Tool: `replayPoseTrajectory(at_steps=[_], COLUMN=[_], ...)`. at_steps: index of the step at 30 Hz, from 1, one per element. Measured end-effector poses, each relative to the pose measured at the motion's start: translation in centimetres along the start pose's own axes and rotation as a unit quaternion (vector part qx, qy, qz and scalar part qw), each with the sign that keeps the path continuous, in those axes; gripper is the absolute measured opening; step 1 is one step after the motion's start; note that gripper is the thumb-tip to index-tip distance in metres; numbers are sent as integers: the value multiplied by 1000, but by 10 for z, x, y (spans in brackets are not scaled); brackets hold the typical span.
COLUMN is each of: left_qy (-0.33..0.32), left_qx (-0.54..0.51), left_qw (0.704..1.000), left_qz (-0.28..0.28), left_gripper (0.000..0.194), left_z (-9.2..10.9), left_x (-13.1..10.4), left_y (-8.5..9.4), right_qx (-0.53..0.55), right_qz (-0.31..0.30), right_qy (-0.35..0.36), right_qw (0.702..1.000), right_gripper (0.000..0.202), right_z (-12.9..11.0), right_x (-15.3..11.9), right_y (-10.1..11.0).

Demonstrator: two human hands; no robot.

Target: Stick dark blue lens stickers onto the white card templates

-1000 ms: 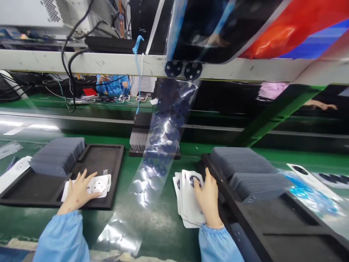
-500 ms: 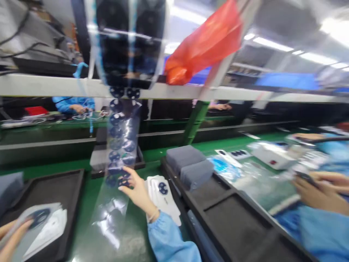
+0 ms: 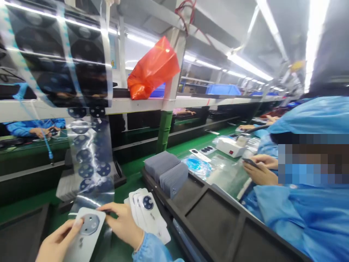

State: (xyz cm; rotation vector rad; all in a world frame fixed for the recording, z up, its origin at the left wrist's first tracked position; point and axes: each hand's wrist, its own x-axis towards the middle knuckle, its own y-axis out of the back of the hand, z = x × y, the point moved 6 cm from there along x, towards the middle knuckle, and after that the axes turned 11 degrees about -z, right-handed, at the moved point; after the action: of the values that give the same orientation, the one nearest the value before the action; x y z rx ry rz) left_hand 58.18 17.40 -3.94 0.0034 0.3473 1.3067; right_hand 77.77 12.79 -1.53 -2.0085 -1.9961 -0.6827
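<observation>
My left hand grips a pale phone back cover, thumb on its face beside a large round grey camera area. Close to the cover's upper right corner, my right hand pinches a small dark round sticker, seen nearly edge-on and partly hidden by the fingers. Behind both hands hangs a clear film strip carrying rows of dark round stickers. Right of my right hand, several white phone-back sheets lie fanned out, the top one showing a dark camera disc.
A black divided tray with stacked grey panels stands to the right. Another black tray is at left. A co-worker in blue sits at right, holding a dark phone-like object. A red bag hangs from the frame.
My right hand has come down and left from the film strip, with a dark sticker between its fingers. The left hand has brought the back cover in beside it. The view has turned right.
</observation>
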Motion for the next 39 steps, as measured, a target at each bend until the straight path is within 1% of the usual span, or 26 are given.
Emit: replayPoseTrajectory(at_steps=[1,3,5,8,10,12,14,15,17,19,21,22,23,24,26,27,28,29,30,32,34,36,39], left_qy=[6,-23,-60,-95,-98,-95,-93,-93,-94,-94,-94,-100,-116,-142,-203,-223,-230,-224,-210,-183,-171,-163,-146], left_qx=[-45,-115,-140,-155,-190,-230,-254,-260,-265,-261,-243,-228,-207,-177,-109,-85,-73,-74,-87,-119,-138,-150,-179], left_qw=[999,993,988,981,973,963,957,955,953,954,957,959,960,960,946,937,932,934,941,960,969,971,970], left_qz=[2,25,37,64,89,105,109,109,113,116,125,134,147,167,227,255,271,269,249,174,112,85,72], left_gripper=[57,55,51,45,43,41,40,40,40,39,39,39,38,36,31,29,28,28,28,30,30,29,29], left_z=[-1,-5,-10,-19,-23,-25,-24,-25,-26,-29,-30,-29,-26,-22,-11,-6,-4,-4,-6,-10,-13,-15,-17], left_x=[-2,-6,-7,-7,-9,-11,-13,-13,-13,-11,-10,-10,-13,-17,-31,-40,-46,-51,-53,-52,-48,-45,-43], left_y=[-4,-8,-9,-4,1,3,4,4,6,7,8,8,8,8,6,3,-2,-8,-16,-34,-46,-52,-54], right_qx=[-17,-24,-58,-130,-221,-323,-382,-389,-363,-304,-208,-147,-81,-18,78,106,123,131,130,113,90,72,66], right_qz=[3,-9,-18,17,43,52,34,9,-61,-126,-163,-166,-153,-126,-43,-4,26,44,53,61,67,75,87], right_qy=[8,11,24,63,101,153,204,224,239,214,147,103,59,16,-50,-69,-81,-87,-88,-89,-98,-110,-129], right_qw=[1000,1000,998,989,969,933,901,894,899,920,953,970,983,992,995,992,989,987,986,988,989,988,986], right_gripper=[30,32,28,19,16,21,28,30,28,22,13,8,8,10,16,18,20,21,21,21,21,21,21], right_z=[-1,-1,-3,-10,-17,-25,-32,-34,-37,-39,-38,-36,-32,-28,-17,-13,-9,-7,-6,-6,-6,-4,2], right_x=[-1,-4,-7,-13,-18,-24,-28,-29,-29,-26,-21,-19,-17,-16,-17,-18,-19,-21,-22,-25,-28,-30,-32], right_y=[1,-1,-5,-5,-5,-8,-14,-17,-23,-25,-23,-21,-18,-14,-6,-3,-2,-3,-5,-10,-14,-15,-15])
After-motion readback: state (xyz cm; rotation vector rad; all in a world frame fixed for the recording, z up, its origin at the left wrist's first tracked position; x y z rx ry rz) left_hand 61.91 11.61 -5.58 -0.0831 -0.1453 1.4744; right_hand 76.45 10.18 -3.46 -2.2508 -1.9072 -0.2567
